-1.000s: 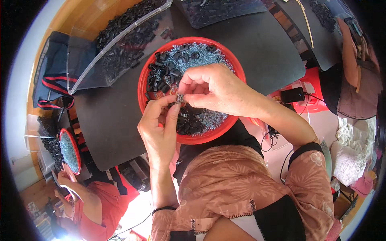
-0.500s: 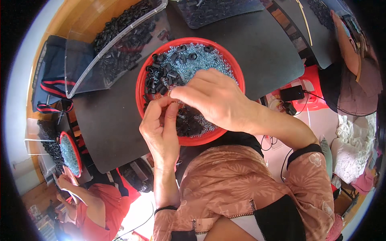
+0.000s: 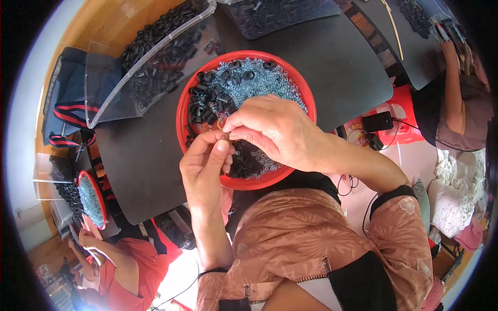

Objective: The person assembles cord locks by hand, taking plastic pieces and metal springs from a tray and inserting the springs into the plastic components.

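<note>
A red round basin (image 3: 182, 111) is before me on the dark table. In it lie a heap of small silvery-blue pieces that look like springs (image 3: 270, 78) and several small black plastic parts (image 3: 212, 98). More black parts (image 3: 244, 160) sit in its near side. Over the basin, my left hand (image 3: 202, 166) is closed, thumb and forefinger pinched together. My right hand (image 3: 280, 132) is closed in a pinch too, its fingertips meeting those of the left. Whatever they grip is too small and too covered to make out.
A clear bin (image 3: 161, 57) of black parts stands at the far left, another clear bin (image 3: 282, 18) behind the basin. The dark table (image 3: 150, 166) has a second basin (image 3: 92, 199) and a person in red (image 3: 127, 267) to its left. Another person's arm (image 3: 453, 93) shows at right.
My right hand has shifted slightly down and its fingers have turned toward the left fingertips. My left thumb has tilted. Both people nearby have moved their arms a little.
</note>
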Tool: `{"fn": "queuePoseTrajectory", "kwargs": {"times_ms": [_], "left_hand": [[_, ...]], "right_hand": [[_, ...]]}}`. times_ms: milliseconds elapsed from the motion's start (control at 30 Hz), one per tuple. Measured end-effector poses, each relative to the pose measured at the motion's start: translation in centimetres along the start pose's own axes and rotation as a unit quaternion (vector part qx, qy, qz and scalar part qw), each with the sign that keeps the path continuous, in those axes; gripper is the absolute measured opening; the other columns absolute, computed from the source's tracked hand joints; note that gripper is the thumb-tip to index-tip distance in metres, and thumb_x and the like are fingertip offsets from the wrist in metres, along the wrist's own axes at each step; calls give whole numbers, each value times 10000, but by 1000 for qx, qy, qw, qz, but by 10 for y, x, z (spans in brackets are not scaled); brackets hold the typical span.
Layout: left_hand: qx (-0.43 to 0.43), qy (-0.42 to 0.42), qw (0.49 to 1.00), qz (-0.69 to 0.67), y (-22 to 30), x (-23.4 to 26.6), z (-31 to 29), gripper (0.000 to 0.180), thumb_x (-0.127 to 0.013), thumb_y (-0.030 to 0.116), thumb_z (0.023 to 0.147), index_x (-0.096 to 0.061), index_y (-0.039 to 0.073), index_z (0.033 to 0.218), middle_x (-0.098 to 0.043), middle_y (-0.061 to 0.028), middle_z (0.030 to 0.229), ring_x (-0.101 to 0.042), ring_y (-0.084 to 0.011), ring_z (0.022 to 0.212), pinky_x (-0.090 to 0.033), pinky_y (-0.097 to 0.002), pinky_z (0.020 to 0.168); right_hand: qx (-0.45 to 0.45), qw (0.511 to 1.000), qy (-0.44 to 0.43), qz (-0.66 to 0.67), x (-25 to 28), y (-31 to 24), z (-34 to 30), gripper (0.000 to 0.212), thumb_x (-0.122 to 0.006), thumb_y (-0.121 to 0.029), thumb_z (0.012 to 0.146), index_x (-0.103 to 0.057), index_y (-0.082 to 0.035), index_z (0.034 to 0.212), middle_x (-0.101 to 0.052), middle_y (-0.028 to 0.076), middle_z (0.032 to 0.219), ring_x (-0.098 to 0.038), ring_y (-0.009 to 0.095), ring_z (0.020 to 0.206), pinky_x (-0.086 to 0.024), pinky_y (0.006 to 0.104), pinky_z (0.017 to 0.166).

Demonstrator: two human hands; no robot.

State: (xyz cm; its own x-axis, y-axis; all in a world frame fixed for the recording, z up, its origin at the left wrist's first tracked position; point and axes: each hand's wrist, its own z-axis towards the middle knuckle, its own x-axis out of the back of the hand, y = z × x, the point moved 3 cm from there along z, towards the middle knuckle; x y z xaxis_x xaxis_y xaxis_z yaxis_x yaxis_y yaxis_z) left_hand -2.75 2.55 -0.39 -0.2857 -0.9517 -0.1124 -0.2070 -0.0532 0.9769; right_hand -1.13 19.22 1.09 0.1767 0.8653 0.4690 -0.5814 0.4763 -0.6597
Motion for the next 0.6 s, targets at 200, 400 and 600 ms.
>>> {"fn": "queuePoseTrajectory", "kwargs": {"times_ms": [200, 400, 600], "left_hand": [[-18, -28, 995, -97, -2, -1, 1, 207, -580, 96, 950, -615, -8, 1124, -648, -73, 906, -558, -99, 705, -446, -203, 639], [-11, -46, 981, -186, -5, 9, 4, 285, -517, 180, 995, -587, -31, 1174, -648, -125, 984, -616, -155, 784, -493, -227, 714], [16, 48, 981, -188, 5, 3, 3, 298, -497, 162, 1001, -553, -41, 1211, -634, -170, 1132, -650, -183, 921, -513, -217, 811]], "right_hand": [[-110, 984, 54, 128, 8, 5, -3, 87, -643, -68, 874, -626, 8, 913, -652, 141, 806, -662, 291, 731, -510, 354, 630], [-175, 967, 27, 183, 4, 0, -9, 108, -663, -86, 878, -640, 14, 913, -678, 142, 863, -681, 240, 744, -516, 315, 630], [-167, 968, 31, 184, 0, -2, -12, 102, -669, -58, 870, -635, 26, 917, -685, 136, 876, -687, 225, 759, -526, 302, 649]]}}
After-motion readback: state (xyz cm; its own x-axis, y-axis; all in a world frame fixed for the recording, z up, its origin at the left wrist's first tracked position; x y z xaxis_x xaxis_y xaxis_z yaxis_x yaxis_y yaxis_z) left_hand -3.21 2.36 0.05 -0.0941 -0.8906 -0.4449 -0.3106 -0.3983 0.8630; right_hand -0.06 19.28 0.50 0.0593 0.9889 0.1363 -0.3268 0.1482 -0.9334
